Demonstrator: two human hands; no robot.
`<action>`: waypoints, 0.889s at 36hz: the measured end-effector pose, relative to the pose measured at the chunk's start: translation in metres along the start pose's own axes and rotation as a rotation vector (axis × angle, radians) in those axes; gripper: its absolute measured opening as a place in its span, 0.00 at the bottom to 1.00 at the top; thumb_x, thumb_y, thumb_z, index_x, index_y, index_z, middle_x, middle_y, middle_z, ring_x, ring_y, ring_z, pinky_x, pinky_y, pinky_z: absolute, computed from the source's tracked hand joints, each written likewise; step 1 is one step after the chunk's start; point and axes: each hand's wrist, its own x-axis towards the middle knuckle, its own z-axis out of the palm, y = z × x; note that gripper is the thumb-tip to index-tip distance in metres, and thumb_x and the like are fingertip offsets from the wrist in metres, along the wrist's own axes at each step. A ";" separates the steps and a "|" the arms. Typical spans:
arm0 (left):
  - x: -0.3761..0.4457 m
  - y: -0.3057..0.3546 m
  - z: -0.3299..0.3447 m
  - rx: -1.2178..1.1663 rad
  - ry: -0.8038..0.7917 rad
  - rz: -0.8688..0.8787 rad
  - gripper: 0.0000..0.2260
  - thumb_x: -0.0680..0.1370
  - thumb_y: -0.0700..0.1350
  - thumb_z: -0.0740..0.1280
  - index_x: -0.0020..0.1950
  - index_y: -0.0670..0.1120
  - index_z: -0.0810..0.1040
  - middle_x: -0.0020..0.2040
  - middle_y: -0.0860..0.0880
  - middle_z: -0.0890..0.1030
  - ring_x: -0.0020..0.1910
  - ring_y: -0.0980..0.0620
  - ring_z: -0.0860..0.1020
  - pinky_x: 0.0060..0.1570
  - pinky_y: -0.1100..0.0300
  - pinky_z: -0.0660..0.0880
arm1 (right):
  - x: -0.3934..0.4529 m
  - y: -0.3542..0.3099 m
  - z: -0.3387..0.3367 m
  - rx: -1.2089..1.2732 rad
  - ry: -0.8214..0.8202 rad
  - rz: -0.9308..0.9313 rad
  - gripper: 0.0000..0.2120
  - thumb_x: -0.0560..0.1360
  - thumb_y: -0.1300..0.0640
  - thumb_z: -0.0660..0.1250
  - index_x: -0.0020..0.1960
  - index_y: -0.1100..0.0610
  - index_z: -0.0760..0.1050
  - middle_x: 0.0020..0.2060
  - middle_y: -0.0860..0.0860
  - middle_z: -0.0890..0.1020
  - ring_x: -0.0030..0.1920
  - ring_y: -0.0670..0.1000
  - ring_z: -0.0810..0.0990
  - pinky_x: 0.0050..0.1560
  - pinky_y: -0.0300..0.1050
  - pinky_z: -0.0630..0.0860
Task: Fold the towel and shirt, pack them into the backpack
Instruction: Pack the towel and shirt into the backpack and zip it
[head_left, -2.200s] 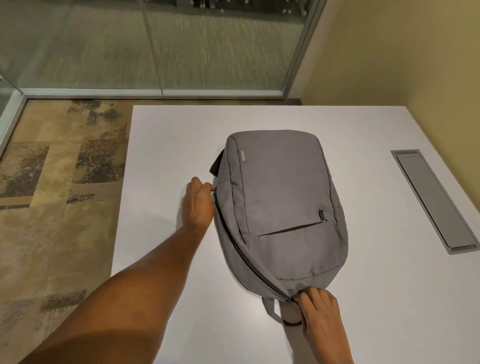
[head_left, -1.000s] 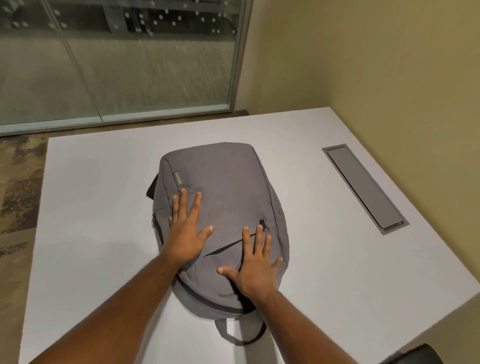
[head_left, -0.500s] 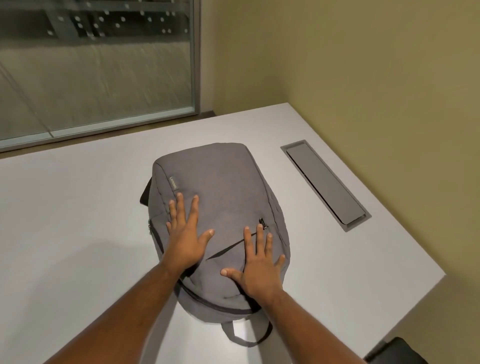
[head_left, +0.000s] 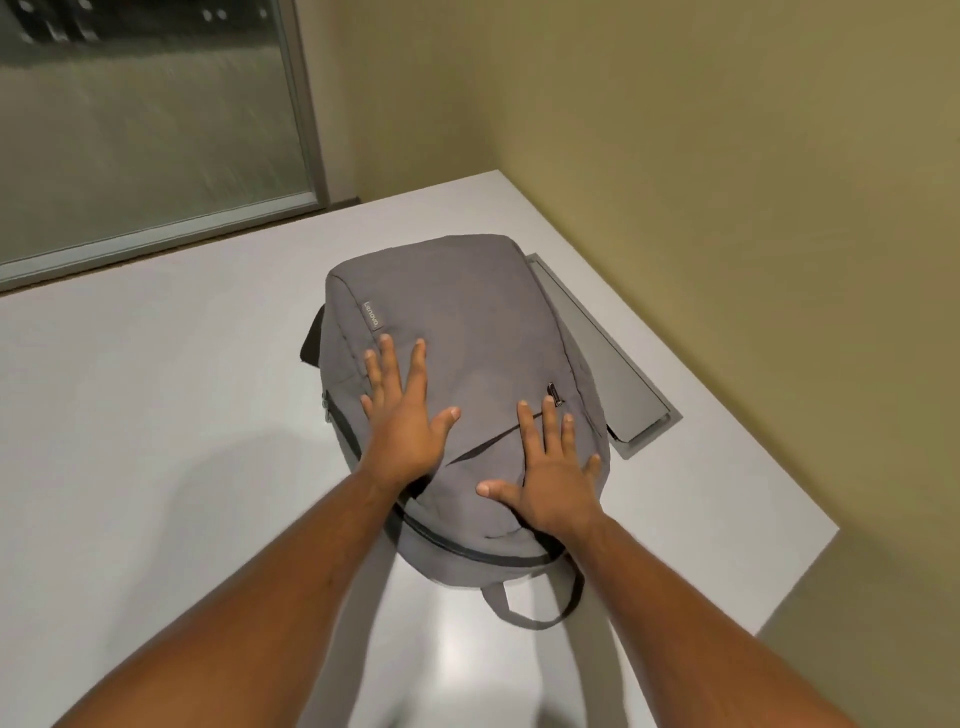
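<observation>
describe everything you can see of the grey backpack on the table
The grey woven-fabric backpack lies flat, front face up, on the white table, partly covering a grey recessed hatch. Its dark main zip looks closed along the near edge, a slanted front pocket has a small metal pull, and a brand tag sits near the far left corner. A carry loop points toward the person. The left hand and right hand press flat on it.

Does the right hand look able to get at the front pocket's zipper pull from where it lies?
Probably yes. The right hand lies flat on the backpack, and the zipper pull sits uncovered just beyond its fingertips.
</observation>
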 end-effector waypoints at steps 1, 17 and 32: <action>0.004 0.006 0.005 0.002 0.001 0.000 0.43 0.81 0.55 0.69 0.84 0.56 0.41 0.82 0.50 0.30 0.80 0.44 0.30 0.75 0.29 0.44 | 0.004 0.007 -0.004 -0.003 0.001 0.001 0.57 0.70 0.20 0.61 0.80 0.39 0.26 0.79 0.46 0.25 0.81 0.57 0.29 0.76 0.77 0.45; 0.068 0.077 0.061 -0.033 -0.113 0.062 0.44 0.81 0.55 0.68 0.84 0.54 0.38 0.80 0.47 0.26 0.79 0.42 0.27 0.74 0.29 0.42 | 0.058 0.093 -0.058 -0.032 0.048 0.065 0.57 0.72 0.25 0.66 0.81 0.39 0.28 0.81 0.48 0.29 0.83 0.58 0.35 0.76 0.76 0.47; 0.100 0.109 0.081 0.009 -0.184 0.094 0.44 0.82 0.54 0.67 0.83 0.54 0.36 0.79 0.46 0.24 0.78 0.42 0.25 0.75 0.31 0.42 | 0.086 0.135 -0.071 0.125 0.064 0.082 0.55 0.74 0.32 0.70 0.81 0.38 0.29 0.81 0.49 0.29 0.83 0.58 0.34 0.75 0.78 0.46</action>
